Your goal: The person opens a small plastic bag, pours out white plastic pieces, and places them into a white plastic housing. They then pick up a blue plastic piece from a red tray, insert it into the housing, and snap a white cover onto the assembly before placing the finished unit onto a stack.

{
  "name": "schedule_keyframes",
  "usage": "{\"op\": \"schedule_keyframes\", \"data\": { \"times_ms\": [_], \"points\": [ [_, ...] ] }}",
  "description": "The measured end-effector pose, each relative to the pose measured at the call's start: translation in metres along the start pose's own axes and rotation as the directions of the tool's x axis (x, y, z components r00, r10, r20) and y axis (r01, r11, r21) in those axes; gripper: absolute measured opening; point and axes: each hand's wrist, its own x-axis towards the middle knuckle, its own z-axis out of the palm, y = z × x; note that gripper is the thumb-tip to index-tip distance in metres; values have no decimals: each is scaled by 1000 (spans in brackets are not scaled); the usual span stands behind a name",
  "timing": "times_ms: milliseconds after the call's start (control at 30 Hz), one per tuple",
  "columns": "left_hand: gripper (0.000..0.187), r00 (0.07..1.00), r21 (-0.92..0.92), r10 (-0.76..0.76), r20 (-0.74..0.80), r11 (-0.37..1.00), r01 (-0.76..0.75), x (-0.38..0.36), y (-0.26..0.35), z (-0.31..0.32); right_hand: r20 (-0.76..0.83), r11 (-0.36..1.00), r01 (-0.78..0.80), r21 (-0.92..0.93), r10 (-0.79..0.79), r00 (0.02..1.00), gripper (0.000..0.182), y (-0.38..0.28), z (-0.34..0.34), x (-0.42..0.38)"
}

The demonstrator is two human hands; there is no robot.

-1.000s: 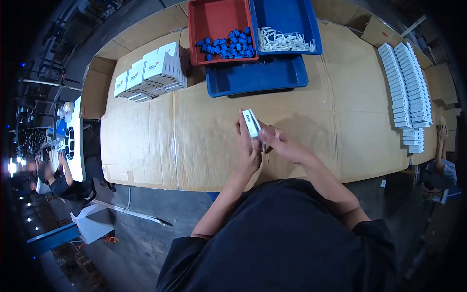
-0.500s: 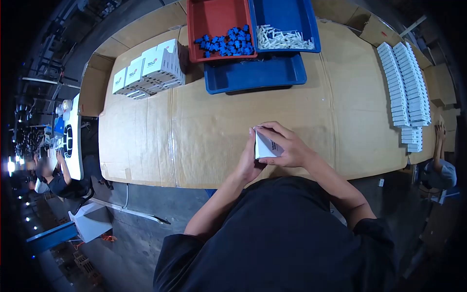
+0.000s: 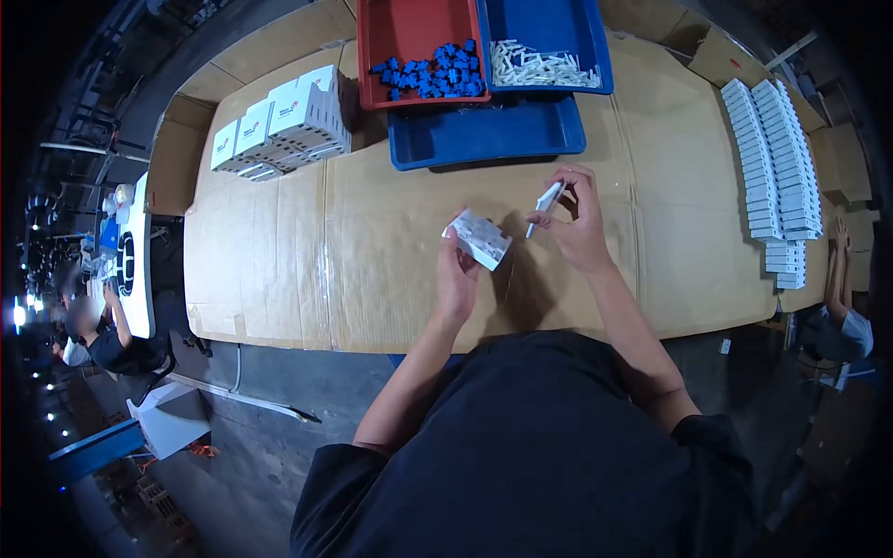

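My left hand [image 3: 456, 274] grips a small white box-shaped part [image 3: 477, 238], held tilted a little above the cardboard-covered table [image 3: 391, 242]. To its right, my right hand [image 3: 579, 226] pinches a thin white pen-like piece [image 3: 546, 201] between thumb and fingers, lifted apart from the box. Both hands hover over the middle of the table in front of my dark-clothed body.
At the back stand a red bin [image 3: 409, 33] with blue pieces [image 3: 433, 76], a blue bin [image 3: 549, 33] with white pieces [image 3: 539, 67], and a blue tray [image 3: 484, 135]. White boxes [image 3: 279, 130] are stacked back left. Rows of white parts [image 3: 777, 167] line the right. Other people sit at both sides.
Both hands were together on the white box. Now my right hand has pulled away up and to the right with a thin white piece, and the left keeps the box.
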Motion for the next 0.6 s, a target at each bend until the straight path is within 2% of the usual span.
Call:
{"op": "schedule_keyframes", "data": {
  "times_ms": [33, 67, 133, 167, 233, 267, 300, 400, 433, 533, 567, 600],
  "points": [
    [55, 999, 149, 31, 33, 988, -36, -1, 5, -5, -62, 987, 77, -138, -87, 994, 52, 0, 1, 0],
    [55, 990, 349, 126, 58, 927, -138, -4, 6, -10, 5, 976, 95, -194, -96, 995, 47, 3, -2, -5],
    [54, 945, 682, 287, 159, 660, -316, -11, 5, -23, 146, 943, 146, -298, -106, 984, 36, 3, -10, -16],
    [54, 962, 604, 229, 152, 749, -274, -14, -1, -38, 121, 949, 100, -299, -66, 990, 26, -4, -9, -25],
    [52, 915, 832, 267, 303, 393, -391, -26, 15, -51, 312, 857, 295, -422, -168, 935, 25, 2, -19, -42],
    [52, 889, 884, 254, 381, 181, -430, -31, 19, -57, 407, 796, 393, -461, -204, 890, 25, 8, -25, -51],
    [49, 901, 908, 253, 351, 141, -394, -36, 17, -62, 435, 815, 338, -471, -119, 893, 28, 18, -28, -66],
    [49, 876, 897, 193, 441, -95, -431, -56, 27, -65, 478, 831, 262, -491, 5, 878, 36, -8, -29, -86],
    [49, 859, 857, 85, 504, -171, -486, -59, 25, -74, 501, 820, 235, -522, 71, 863, 42, -13, -29, -91],
    [51, 869, 844, -124, 479, -208, -494, -69, 23, -60, 475, 819, 201, -538, 97, 875, 44, -9, -25, -97],
    [53, 878, 839, -115, 464, -262, -477, -66, 19, -56, 447, 805, 204, -557, 84, 891, 42, -8, -21, -94],
    [54, 887, 850, -78, 455, -259, -459, -62, 16, -53, 419, 792, 205, -575, 69, 905, 40, -6, -16, -89]
  ]
}}
